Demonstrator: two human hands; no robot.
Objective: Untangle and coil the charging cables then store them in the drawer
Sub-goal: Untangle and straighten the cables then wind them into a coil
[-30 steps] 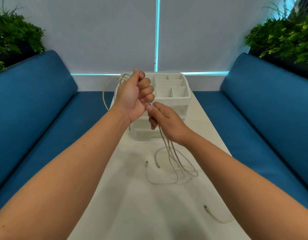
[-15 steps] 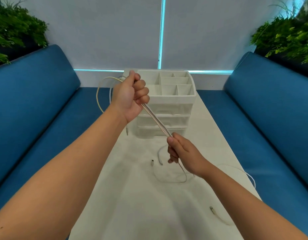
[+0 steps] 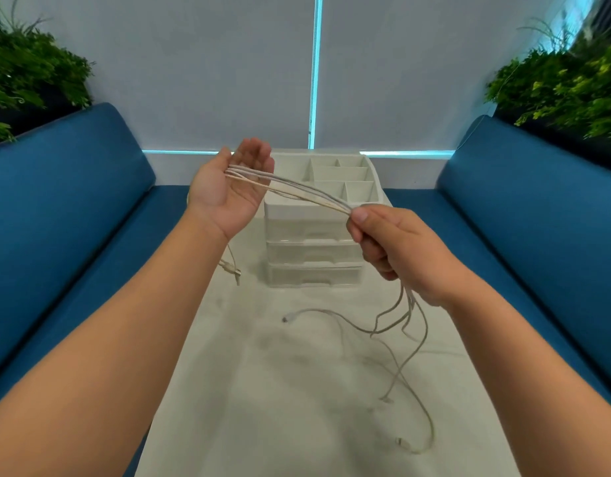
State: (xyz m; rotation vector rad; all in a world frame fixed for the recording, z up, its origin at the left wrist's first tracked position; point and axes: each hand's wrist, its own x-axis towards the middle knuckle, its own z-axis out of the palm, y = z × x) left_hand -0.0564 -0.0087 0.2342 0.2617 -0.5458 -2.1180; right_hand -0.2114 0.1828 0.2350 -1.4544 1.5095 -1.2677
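Observation:
Several thin white charging cables (image 3: 299,191) stretch as a bundle between my two hands above the table. My left hand (image 3: 228,191) is raised palm up with its fingers straight, and the cables lie across the palm. My right hand (image 3: 393,246) pinches the bundle between thumb and curled fingers. Below that hand the cable ends (image 3: 405,325) hang down and trail over the table, with plugs (image 3: 285,319) lying loose. One more cable end (image 3: 232,270) dangles under my left wrist. A white drawer organiser (image 3: 312,253) stands behind the hands, drawers closed.
The white table (image 3: 280,390) runs away from me between two blue sofa benches (image 3: 73,208) at left and right. Green plants (image 3: 565,84) stand behind both benches. The organiser's top tray has several open compartments (image 3: 338,175).
My left hand has opened from a fist to a flat palm under the cables. My right hand has risen and moved right, still gripping the bundle, lifting the loose ends.

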